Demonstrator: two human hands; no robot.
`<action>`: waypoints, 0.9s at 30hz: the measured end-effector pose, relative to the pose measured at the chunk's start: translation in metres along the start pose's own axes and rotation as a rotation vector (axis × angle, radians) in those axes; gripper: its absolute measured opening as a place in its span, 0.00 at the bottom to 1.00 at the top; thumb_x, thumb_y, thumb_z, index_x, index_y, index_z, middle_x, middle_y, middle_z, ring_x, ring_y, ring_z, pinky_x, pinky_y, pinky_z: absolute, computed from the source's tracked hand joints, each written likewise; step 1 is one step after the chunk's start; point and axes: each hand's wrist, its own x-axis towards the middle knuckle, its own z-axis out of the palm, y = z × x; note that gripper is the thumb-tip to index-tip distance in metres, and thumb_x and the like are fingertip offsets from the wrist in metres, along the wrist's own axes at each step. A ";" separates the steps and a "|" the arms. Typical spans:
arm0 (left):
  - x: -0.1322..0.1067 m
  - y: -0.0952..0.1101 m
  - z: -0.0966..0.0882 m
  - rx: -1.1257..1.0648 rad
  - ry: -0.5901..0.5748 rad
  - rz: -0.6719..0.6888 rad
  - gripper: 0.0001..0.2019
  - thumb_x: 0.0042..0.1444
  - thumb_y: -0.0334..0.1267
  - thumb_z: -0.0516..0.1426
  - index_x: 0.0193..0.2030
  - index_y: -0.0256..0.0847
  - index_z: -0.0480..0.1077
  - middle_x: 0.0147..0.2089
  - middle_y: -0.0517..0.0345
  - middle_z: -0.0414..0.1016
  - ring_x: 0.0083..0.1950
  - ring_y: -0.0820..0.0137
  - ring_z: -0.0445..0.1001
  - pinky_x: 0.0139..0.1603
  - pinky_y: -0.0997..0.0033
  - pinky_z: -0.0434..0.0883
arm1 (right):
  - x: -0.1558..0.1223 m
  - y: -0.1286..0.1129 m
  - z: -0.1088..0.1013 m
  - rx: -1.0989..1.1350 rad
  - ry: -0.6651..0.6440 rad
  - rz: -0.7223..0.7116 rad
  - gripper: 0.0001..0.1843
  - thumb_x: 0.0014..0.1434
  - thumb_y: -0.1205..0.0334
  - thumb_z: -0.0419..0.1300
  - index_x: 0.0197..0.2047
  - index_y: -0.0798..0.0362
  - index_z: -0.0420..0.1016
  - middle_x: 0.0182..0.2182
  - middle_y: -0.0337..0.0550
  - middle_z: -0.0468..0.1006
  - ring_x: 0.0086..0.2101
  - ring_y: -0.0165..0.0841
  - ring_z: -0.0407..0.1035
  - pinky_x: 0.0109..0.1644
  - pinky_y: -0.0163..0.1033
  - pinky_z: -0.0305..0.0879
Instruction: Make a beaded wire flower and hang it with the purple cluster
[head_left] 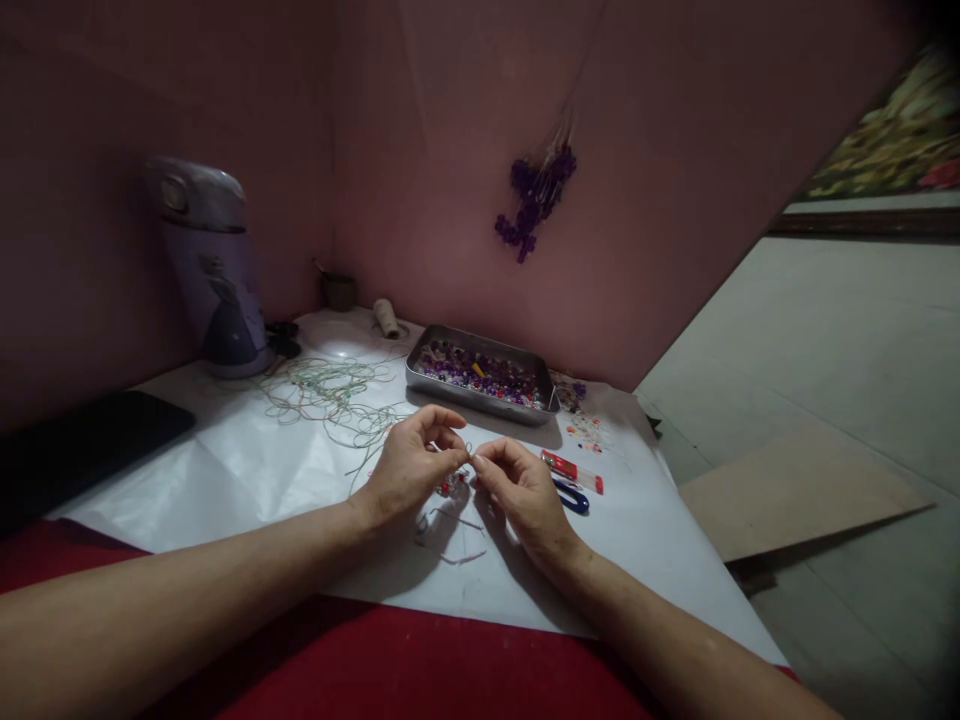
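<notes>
My left hand (422,452) and my right hand (525,490) meet low over the white sheet, thumb and forefinger of each pinched on a thin cord (469,450) that loops up between the fingertips. Red and clear beads (450,486) hang just under my left fingers, partly hidden by them. Loose cord ends (461,556) lie on the sheet below. Beside my right hand are a red-and-clear lighter (571,472) and a dark blue looped handle (572,497), perhaps of small snips; the rest of it is hidden.
Behind my hands stands a metal tray (480,400) of mostly purple beads. Tangled pale green cord (322,390) spreads to the left, near a purple bottle (217,270). A thread spool (386,318) lies at the back; purple beadwork (536,200) hangs on the wall. Small beads (585,435) lie scattered right.
</notes>
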 end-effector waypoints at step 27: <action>-0.002 -0.003 0.002 0.019 0.016 0.028 0.14 0.43 0.33 0.63 0.38 0.36 0.66 0.25 0.65 0.70 0.20 0.78 0.65 0.21 0.76 0.65 | 0.000 -0.004 0.001 0.091 0.041 -0.003 0.12 0.51 0.54 0.65 0.28 0.53 0.70 0.19 0.34 0.67 0.20 0.25 0.56 0.21 0.32 0.49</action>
